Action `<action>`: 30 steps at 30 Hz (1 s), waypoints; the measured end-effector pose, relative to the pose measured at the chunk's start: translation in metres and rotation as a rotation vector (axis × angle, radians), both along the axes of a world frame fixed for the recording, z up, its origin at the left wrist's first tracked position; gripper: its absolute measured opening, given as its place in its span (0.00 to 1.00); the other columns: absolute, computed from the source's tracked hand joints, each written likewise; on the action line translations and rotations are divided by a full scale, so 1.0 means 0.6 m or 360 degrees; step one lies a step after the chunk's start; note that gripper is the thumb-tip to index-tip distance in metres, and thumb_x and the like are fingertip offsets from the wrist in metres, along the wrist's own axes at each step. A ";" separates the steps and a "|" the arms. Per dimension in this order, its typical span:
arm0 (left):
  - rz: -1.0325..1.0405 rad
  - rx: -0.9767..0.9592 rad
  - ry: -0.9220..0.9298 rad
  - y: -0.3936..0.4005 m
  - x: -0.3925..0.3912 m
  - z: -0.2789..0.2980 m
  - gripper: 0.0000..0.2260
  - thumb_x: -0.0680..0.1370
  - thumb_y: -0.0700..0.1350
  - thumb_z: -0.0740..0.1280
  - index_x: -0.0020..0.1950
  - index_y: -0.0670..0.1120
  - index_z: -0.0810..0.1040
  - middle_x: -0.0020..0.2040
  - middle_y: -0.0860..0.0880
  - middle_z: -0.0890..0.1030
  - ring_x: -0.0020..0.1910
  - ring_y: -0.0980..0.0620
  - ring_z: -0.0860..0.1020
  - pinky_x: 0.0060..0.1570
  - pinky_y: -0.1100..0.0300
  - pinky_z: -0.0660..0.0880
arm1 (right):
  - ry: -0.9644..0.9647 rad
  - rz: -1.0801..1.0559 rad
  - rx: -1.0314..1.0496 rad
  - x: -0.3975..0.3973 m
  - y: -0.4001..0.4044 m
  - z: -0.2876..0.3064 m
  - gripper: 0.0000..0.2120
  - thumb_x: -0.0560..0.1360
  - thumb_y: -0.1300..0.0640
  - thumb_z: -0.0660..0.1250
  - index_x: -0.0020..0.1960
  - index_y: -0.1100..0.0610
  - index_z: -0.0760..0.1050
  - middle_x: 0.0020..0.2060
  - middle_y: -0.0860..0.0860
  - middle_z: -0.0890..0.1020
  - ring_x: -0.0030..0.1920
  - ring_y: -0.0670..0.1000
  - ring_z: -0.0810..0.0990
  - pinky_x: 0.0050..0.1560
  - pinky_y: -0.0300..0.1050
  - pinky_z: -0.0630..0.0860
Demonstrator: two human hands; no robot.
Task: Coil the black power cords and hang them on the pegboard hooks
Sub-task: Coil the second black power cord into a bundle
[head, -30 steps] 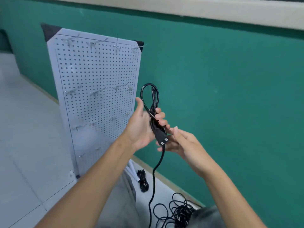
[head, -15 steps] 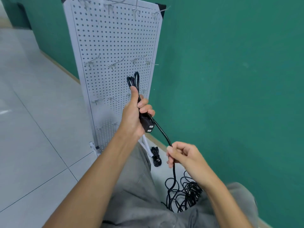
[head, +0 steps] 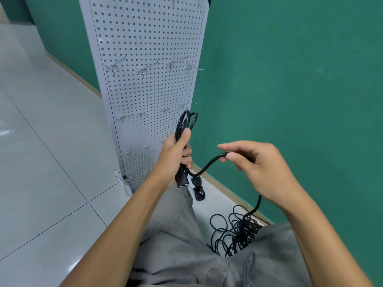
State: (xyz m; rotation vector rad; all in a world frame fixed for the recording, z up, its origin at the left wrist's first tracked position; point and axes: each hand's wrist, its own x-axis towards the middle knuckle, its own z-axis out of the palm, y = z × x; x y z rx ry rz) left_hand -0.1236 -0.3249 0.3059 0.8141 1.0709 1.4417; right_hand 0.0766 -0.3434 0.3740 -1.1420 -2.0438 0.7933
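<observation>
My left hand (head: 175,157) grips a folded bundle of black power cord (head: 186,121); its loops stick up above my thumb and the plug (head: 182,180) hangs below my fist. From there the cord curves right to my right hand (head: 263,172), which pinches it between thumb and fingers, then drops to a tangle of loose black cord (head: 234,230) on the floor. The white pegboard (head: 149,38) stands just behind my left hand, leaning on the green wall, with several bare metal hooks (head: 145,69).
A second coiled black cord (head: 198,189) lies on the floor by the pegboard's foot. My grey-trousered legs (head: 186,245) fill the bottom of the view. The green wall (head: 290,79) runs along the right, and pale floor tiles (head: 41,162) spread to the left.
My right hand has risen and lifted the cord into a loop level with my left hand. The view has tilted down, and my left hand with the bundle sits lower against the pegboard.
</observation>
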 end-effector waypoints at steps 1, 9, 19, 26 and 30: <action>-0.0060 -0.0006 0.0000 -0.005 0.010 0.000 0.13 0.84 0.55 0.63 0.52 0.48 0.64 0.33 0.52 0.59 0.27 0.54 0.58 0.27 0.62 0.63 | 0.0061 -0.0079 0.0015 -0.004 0.006 0.008 0.12 0.77 0.62 0.72 0.56 0.46 0.82 0.41 0.42 0.86 0.35 0.48 0.80 0.44 0.43 0.77; -0.0491 0.0216 0.0165 -0.038 0.061 0.013 0.25 0.68 0.63 0.72 0.55 0.47 0.72 0.34 0.52 0.62 0.29 0.55 0.60 0.28 0.65 0.63 | -0.0035 -0.0727 0.0244 -0.007 0.022 0.023 0.28 0.62 0.37 0.81 0.54 0.46 0.72 0.39 0.44 0.82 0.33 0.46 0.74 0.39 0.45 0.72; -0.0574 0.0126 -0.0245 -0.045 0.053 0.049 0.12 0.83 0.46 0.63 0.39 0.46 0.70 0.27 0.51 0.59 0.27 0.51 0.51 0.25 0.62 0.54 | 0.0367 -0.0449 -0.0054 0.031 0.014 -0.029 0.07 0.79 0.63 0.70 0.48 0.51 0.82 0.39 0.49 0.85 0.36 0.45 0.80 0.43 0.41 0.76; -0.0681 -0.0120 -0.0092 -0.040 0.056 0.033 0.17 0.74 0.53 0.71 0.39 0.51 0.63 0.37 0.46 0.54 0.27 0.52 0.54 0.26 0.62 0.58 | 0.0476 -0.0588 0.0047 0.038 0.004 -0.017 0.10 0.80 0.56 0.70 0.40 0.56 0.78 0.29 0.43 0.77 0.32 0.44 0.71 0.37 0.41 0.69; -0.0788 -0.0300 -0.0026 -0.042 0.067 0.027 0.17 0.71 0.51 0.71 0.40 0.50 0.62 0.33 0.49 0.58 0.26 0.52 0.57 0.25 0.63 0.61 | 0.0351 -0.0202 0.0078 0.039 -0.013 0.018 0.06 0.82 0.61 0.66 0.47 0.55 0.77 0.35 0.40 0.77 0.38 0.42 0.73 0.43 0.36 0.71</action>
